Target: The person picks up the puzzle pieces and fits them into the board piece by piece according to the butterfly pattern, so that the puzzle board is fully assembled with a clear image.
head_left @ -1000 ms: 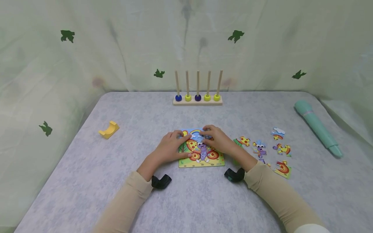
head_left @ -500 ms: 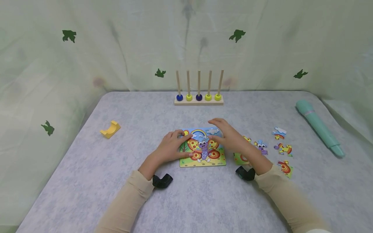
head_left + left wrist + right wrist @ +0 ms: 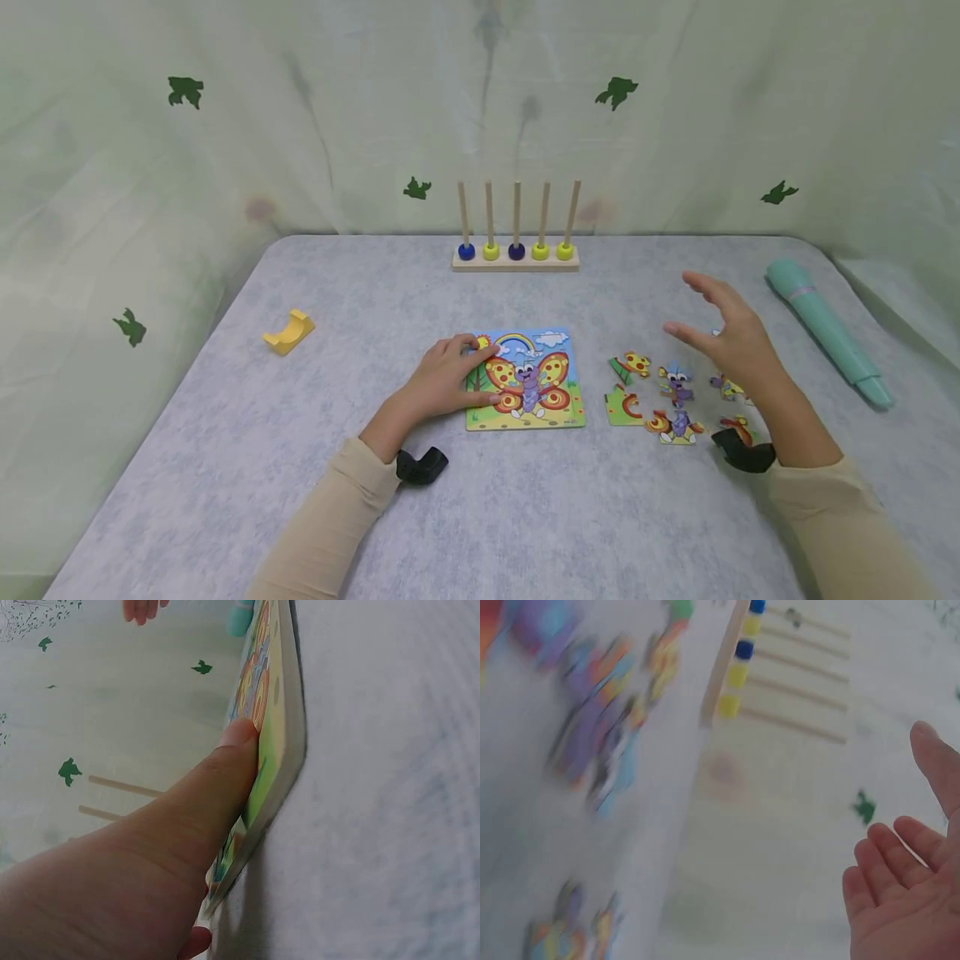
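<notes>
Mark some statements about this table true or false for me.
1. The left hand touches the butterfly board. True.
2. The right hand holds a puzzle piece. False: the right hand holds nothing.
3. Five pegs rise from the wooden stand. True.
4. The yellow block lies right of the board. False: the yellow block lies left of it.
5. The turquoise stick stands upright. False: the turquoise stick lies on the table.

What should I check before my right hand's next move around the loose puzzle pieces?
1. Left hand on the butterfly board: ok, at its left side.
2. Right hand empty: ok, it holds nothing.
3. Loose puzzle pieces fully visible: not ok, right hand and black wrist device hide some partly.
4. Peg stand clear of the board: ok, set apart behind it.
5. Which piece fits next: cannot tell.
</notes>
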Motion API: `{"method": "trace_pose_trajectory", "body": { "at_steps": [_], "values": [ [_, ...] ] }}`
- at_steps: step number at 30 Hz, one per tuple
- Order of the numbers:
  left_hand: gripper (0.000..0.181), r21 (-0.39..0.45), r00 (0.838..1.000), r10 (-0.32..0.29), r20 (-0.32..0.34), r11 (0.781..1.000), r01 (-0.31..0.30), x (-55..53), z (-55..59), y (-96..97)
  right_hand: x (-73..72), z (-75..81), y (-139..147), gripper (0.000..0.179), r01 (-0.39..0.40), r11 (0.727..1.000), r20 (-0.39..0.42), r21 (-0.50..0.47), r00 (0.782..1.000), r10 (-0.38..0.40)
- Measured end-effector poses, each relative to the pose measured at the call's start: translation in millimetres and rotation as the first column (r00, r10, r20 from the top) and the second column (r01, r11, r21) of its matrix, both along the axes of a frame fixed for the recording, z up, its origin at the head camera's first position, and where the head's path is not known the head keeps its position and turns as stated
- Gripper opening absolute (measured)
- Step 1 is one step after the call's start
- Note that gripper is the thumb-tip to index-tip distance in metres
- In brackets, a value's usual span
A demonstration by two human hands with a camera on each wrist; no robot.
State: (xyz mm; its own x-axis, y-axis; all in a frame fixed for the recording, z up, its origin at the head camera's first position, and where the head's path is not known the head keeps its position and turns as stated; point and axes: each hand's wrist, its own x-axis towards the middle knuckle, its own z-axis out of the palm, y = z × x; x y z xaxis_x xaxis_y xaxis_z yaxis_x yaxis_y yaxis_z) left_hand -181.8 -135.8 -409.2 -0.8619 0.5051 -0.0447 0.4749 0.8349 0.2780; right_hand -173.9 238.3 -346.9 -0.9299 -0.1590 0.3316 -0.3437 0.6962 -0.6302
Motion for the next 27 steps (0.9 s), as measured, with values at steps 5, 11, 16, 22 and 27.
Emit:
{"method": "trace_pose_trajectory", "body": {
  "at_steps": [5,11,16,22,27],
  "values": [
    [0.076,-0.001,1.000,0.001,0.001,1.000,-0.001,0.0,-0.1,-0.2,2.1,-17.2,29,0.074,0.109,0.994,0.070,0.021,0.991,-0.110],
    [0.077,0.000,1.000,0.008,0.011,1.000,-0.008,0.1,0.1,0.3,0.1,-35.9,50,0.075,0.156,0.988,0.175,0.009,0.972,-0.155],
    [0.076,-0.004,1.000,0.010,0.013,1.000,-0.010,0.1,-0.1,0.5,-2.4,-43.8,60,0.077,0.163,0.986,0.263,0.040,0.950,-0.167],
    [0.076,0.005,1.000,0.007,0.009,1.000,-0.007,0.8,0.4,0.9,-3.2,-55.0,72,0.077,0.100,0.993,0.286,0.061,0.952,-0.113],
    [0.076,-0.001,1.000,0.010,0.005,1.000,-0.010,0.6,-0.5,0.7,-5.5,-63.1,77,0.077,0.080,0.995,0.316,0.063,0.944,-0.096]
  ]
}}
